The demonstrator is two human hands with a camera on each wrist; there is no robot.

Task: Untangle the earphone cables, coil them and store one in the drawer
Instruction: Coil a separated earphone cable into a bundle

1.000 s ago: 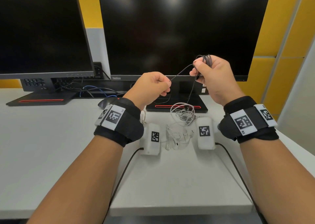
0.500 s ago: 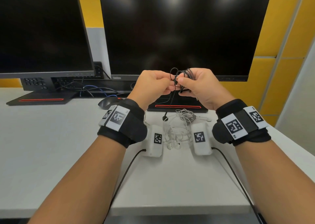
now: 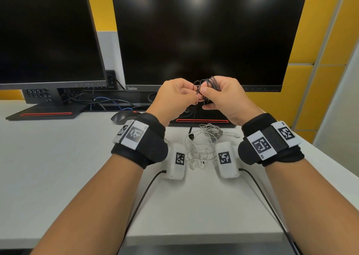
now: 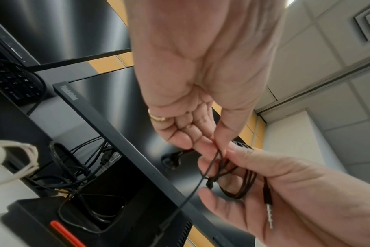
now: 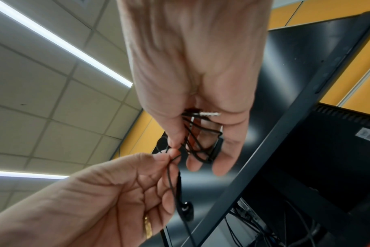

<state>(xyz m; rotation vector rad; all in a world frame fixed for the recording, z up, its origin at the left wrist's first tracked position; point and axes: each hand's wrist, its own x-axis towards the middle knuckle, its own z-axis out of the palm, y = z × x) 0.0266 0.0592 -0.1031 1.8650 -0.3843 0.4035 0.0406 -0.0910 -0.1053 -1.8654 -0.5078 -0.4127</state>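
Presently held above the worktop (image 3: 58,167), before the centre monitor (image 3: 204,31): one black earphone cable (image 3: 206,84), thin, gathered in several loose loops round the fingers of the right hand (image 3: 223,97), its metal plug lying across that palm. Left hand (image 3: 174,97) adds a thumb-and-fingertip grip on one strand beside the right thumb, a single earbud (image 3: 191,137) dangling below. White earphone cables (image 3: 204,144) lie tangled on the worktop under both hands.
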